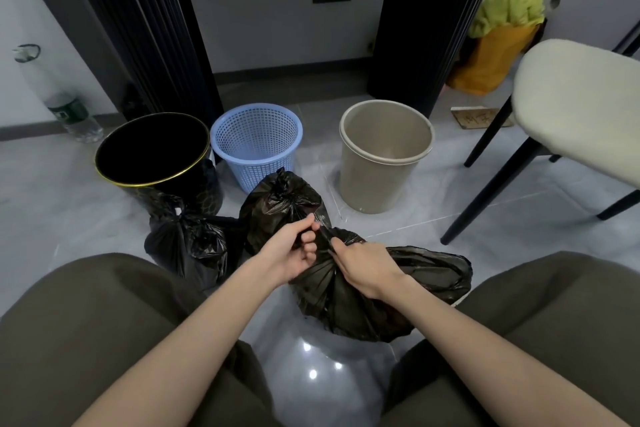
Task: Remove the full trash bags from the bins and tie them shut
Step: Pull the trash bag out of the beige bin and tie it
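Note:
Three bins stand in a row on the floor: a black bin with a gold rim (152, 149), a blue mesh basket (256, 144) and a beige bin (386, 156); no bag shows in any of them. Two knotted black trash bags sit in front of them, one on the left (187, 243) and one in the middle (280, 201). A third black bag (381, 295) lies between my knees. My left hand (294, 250) pinches a strip of its gathered neck. My right hand (363, 269) grips the neck just beside it.
A chair with a cream seat (581, 104) and black legs stands at the right. A plastic water bottle (65, 104) leans by the left wall. A yellow bag holding green cloth (498, 45) sits at the back right. Black door frames flank the wall behind the bins.

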A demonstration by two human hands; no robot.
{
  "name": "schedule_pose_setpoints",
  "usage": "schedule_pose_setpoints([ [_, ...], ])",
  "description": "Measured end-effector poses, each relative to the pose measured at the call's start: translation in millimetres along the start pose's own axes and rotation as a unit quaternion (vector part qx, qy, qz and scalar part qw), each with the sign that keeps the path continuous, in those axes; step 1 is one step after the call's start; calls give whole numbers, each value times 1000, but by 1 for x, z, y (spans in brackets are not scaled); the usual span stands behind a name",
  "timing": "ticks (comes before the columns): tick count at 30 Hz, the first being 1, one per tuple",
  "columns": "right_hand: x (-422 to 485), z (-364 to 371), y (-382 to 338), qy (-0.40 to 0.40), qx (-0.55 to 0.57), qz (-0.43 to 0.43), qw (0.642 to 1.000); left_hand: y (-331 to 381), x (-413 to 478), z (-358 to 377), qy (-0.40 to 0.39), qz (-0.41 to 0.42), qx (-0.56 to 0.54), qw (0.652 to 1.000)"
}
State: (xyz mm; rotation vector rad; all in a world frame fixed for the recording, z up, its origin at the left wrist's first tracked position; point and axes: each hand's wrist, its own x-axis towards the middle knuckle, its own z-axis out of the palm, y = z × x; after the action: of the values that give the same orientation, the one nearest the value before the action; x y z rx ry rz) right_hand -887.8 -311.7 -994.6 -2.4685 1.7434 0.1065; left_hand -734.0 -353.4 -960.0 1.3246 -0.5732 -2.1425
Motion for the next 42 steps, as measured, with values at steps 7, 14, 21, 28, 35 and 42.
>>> schedule_pose_setpoints([
  [7,3,-13,2,15,-12,-4,1000,-7,2,-10,100,144,422,890],
  [14,-1,-11,12,-8,0,39,999,4,-8,0,25,165,485,859],
  [21,3,-19,2,44,-1,7,999,-3,-4,4,-2,-18,-20,1000],
  [28,3,-28,2,36,13,11,999,4,1,-9,66,128,180,973],
  [35,2,-29,12,28,30,53,998,2,7,-18,109,329,618,705],
  [42,2,-8,3,12,35,17,999,7,-5,7,0,106,254,961],
])
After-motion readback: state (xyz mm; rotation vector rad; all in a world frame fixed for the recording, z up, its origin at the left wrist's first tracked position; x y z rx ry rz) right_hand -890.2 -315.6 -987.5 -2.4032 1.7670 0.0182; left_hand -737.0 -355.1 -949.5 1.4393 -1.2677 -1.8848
